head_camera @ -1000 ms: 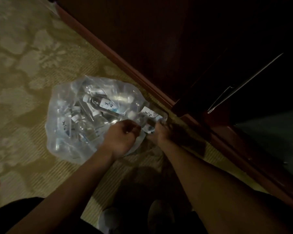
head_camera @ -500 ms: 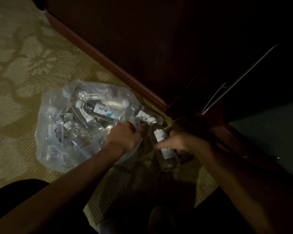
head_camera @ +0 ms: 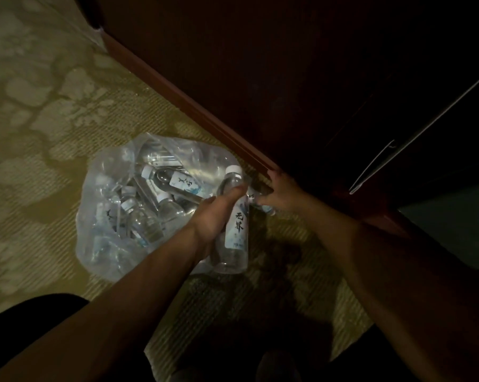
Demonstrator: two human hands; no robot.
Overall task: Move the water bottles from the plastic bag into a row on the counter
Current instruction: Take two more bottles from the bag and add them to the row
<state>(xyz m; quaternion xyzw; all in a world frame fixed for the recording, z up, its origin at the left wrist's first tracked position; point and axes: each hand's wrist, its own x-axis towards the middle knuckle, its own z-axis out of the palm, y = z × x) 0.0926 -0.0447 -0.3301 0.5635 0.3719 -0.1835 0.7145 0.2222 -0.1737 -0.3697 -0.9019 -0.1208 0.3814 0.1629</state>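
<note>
While the left hand holds a water bottle upright over the near edge of the plastic bag, its thumb lies along the bottle's neck and its fingers wrap the clear body from behind, so the grip is closed around that bottle. The bottle has a white cap at the top, a white label with dark characters down its side, and a clear base that shows in front of the bag's lower right edge. Just to its right, the right hand reaches down with curled fingers onto a second bottle, of which only a bit of pale label and clear plastic shows beneath the fingers; the grip looks closed on it, though the dim light hides most of the contact. Behind both hands, the clear bag lies on the patterned carpet with several more bottles jumbled inside it, lying at different angles, their white caps and labels visible through the plastic. A dark wooden cabinet with a reddish base rail runs diagonally just beyond the bag. Both bare forearms stretch in from the bottom of the view.
</note>
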